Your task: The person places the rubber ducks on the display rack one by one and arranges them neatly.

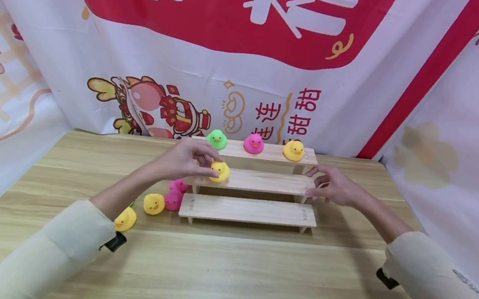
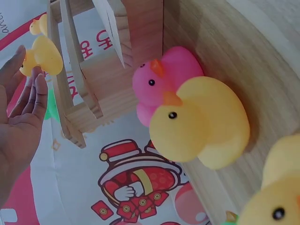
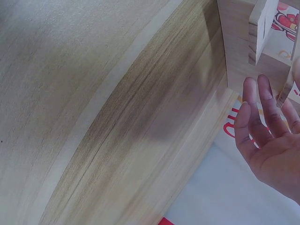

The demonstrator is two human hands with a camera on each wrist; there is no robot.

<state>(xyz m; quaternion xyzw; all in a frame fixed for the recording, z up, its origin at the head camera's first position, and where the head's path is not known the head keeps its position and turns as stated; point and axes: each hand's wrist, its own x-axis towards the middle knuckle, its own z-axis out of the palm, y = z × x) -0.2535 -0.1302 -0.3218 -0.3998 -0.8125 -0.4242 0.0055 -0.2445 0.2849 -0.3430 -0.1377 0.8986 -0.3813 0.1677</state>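
Observation:
A pale wooden three-step stand (image 1: 247,210) stands on the table. My left hand (image 1: 188,160) pinches a yellow rubber duck (image 1: 220,171) between thumb and fingers, at the left end of the middle step. In the left wrist view this duck (image 2: 46,56) shows beside the step edge. On the top step sit a green duck (image 1: 216,139), a pink duck (image 1: 254,143) and a yellow duck (image 1: 294,150). My right hand (image 1: 334,185) holds the right end of the middle step, thumb at the front and a finger toward the back; the other fingers (image 3: 267,101) are loosely bent.
Left of the stand lie pink ducks (image 1: 173,200) and yellow ducks (image 1: 154,204), with a bit of green partly hidden by the left forearm. A printed white and red cloth (image 1: 230,67) hangs behind the wood-grain table (image 1: 227,273).

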